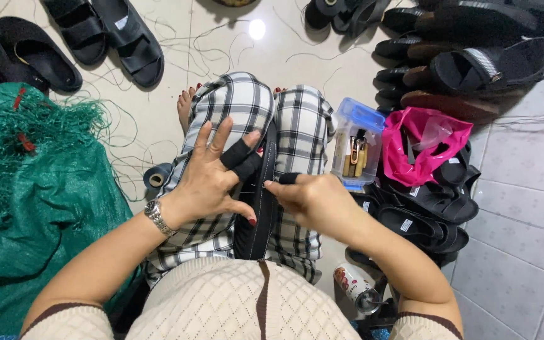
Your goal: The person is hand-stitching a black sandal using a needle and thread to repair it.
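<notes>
Black and stitched with pale thread along its edge, a sandal sole [260, 201] stands upright between the knees of a seated person in black-and-white checked trousers [297, 126], seen from above. The left hand [212, 179] presses against the sole's left side with fingers spread apart; 2 of those fingers wear black protective sleeves [240, 158], the thumb hooks round the sole's near edge, and a metal wristwatch [157, 216] sits on the wrist. The right hand [313, 196] is pinched together at the sole's right edge, its forefinger also wrapped in black; whether it grips a needle or thread cannot be told. A cream knitted jumper [240, 302] fills the bottom edge of the view. Just right of the right knee, on the tiled floor [517, 189], stands a clear plastic box with a blue lid [359, 143] holding small tools. Beside it lies a pink plastic bag [423, 146] on a heap of finished black sandals [429, 208], with a further stack of sandals [473, 56] toward the floor's far right corner. A small printed can [355, 286] lies near the right elbow. Along the left edge spreads green woven sacking [26, 208], a roll of tape [157, 177] beside it, and 3 loose black sandals [89, 38] sit at the far left corner among scattered threads.
</notes>
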